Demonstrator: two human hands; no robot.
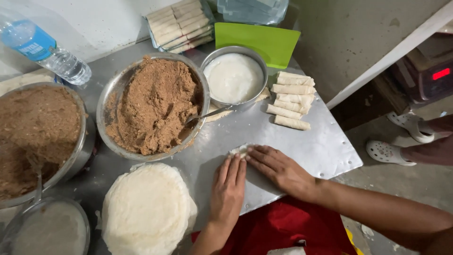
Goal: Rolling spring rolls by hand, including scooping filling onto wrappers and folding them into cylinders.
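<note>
Fingers (233,167) of both hands lie flat and extended, pressing a pale wrapper roll (240,150) against the metal surface (325,146); nothing is gripped.

Surroundings, largest first:
- Metal surface: sheet-covered, its right corner and near edge close to the hands; bare sheet to their right.
- Large bowl of brown filling (40,127): far left, partly cut off by the frame.
- Second bowl of brown filling (153,106): centre, just beyond the hands, a spoon handle (210,114) jutting over its rim.
- Stack of round white wrappers (147,210): immediately left of the left hand.
- Small bowl of white paste (233,78): behind the roll, beside the filling bowl.
- Green board (259,42): rear centre.
- Packet of finished rolls (181,24): rear, next to the board.
- Loose finished rolls (290,100): piled at the right rear, well apart from the hands.
- Water bottle (47,49): rear left, lying tilted.
- Lidded bowl (49,229): lower left corner.

Pose:
- Left hand (227,189): palm down, fingertips on the roll's near side.
- Right hand (278,170): palm down, angled in from the right, fingertips beside the left's.

Another person's sandalled feet (391,151) stand on the floor to the right.
</note>
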